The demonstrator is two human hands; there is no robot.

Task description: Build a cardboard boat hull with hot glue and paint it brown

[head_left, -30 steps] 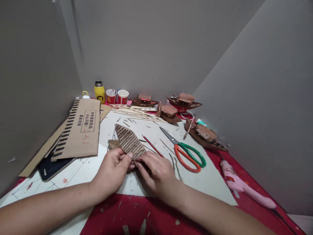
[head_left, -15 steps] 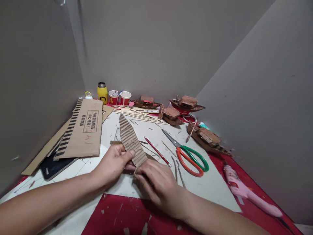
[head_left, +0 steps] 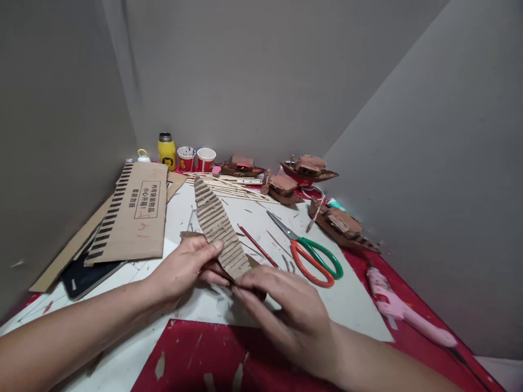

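Observation:
A leaf-shaped piece of corrugated cardboard (head_left: 218,226), ridges facing up, is held above the white sheet, its pointed end away from me. My left hand (head_left: 194,264) pinches its left edge, thumb on top and fingers beneath. At the near end, my right hand (head_left: 286,305) has thumb and fingertips closed on the cardboard edge. Part of another brown piece shows under it, mostly hidden. Right of the cardboard lie a red pencil (head_left: 258,246) and scissors (head_left: 312,256) with orange and green handles.
Brown model boats (head_left: 343,226) stand at the back and right, near thin wooden sticks (head_left: 232,188). A pink glue gun (head_left: 404,310) lies at the right. Flat cardboard (head_left: 134,218) covers a dark board at the left. Behind are a yellow bottle (head_left: 166,152) and paper cups (head_left: 206,159).
The view has shifted slightly. My right hand has moved a little right and its fingers have spread somewhat at the cardboard's near end. The left hand keeps its hold.

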